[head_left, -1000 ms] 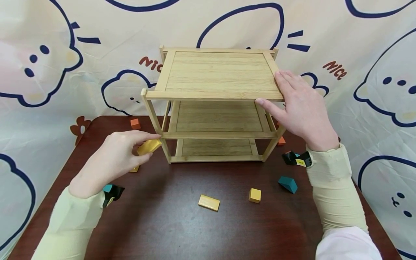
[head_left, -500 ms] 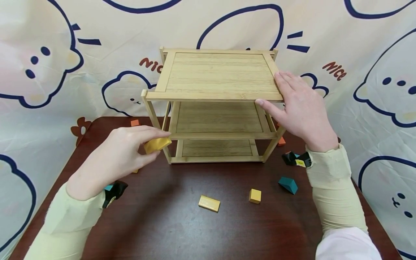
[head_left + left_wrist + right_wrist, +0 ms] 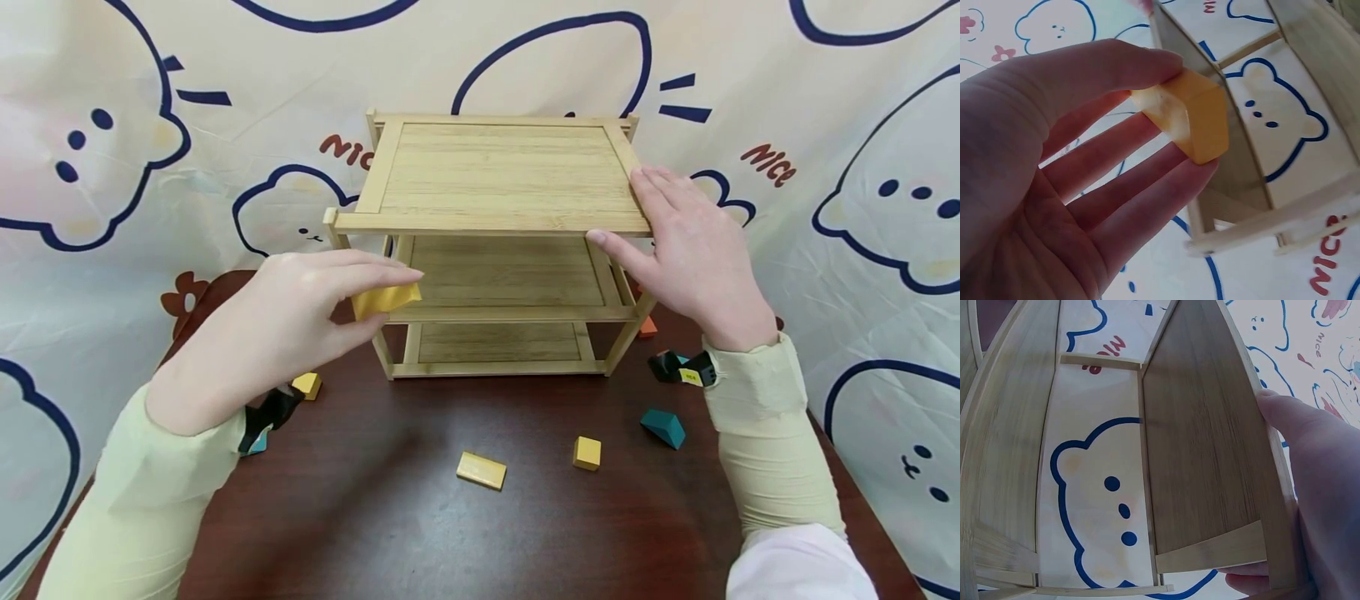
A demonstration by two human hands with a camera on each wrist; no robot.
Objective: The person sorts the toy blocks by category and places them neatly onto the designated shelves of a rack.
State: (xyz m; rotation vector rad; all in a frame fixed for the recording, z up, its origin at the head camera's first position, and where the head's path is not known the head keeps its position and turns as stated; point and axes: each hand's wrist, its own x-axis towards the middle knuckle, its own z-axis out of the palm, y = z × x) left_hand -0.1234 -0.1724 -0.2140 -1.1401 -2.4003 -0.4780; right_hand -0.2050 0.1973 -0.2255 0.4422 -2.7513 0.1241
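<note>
My left hand (image 3: 292,308) pinches a yellow toy block (image 3: 386,300) between thumb and fingertips, in front of the left side of a three-tier wooden shelf (image 3: 510,171). In the left wrist view the thumb lies on one side of the yellow block (image 3: 1207,119) and fingertips on the other; the shelf frame shows behind it. My right hand (image 3: 693,246) holds the shelf's front right corner. Its thumb lies along the top board's front edge, its fingers at the right edge. The right wrist view shows that thumb (image 3: 1291,415) against the board, with fingers partly hidden behind the side rail.
On the dark table (image 3: 420,533) in front of the shelf lie a flat pale-yellow block (image 3: 482,471), a small yellow cube (image 3: 587,453) and a teal wedge (image 3: 663,428). Another yellow block (image 3: 307,385) sits below my left wrist. An orange block (image 3: 647,327) is beside the shelf's right leg.
My left hand has moved right and upward with the yellow block, from beside the shelf's left post to in front of the middle tier. The right hand stays on the corner.
</note>
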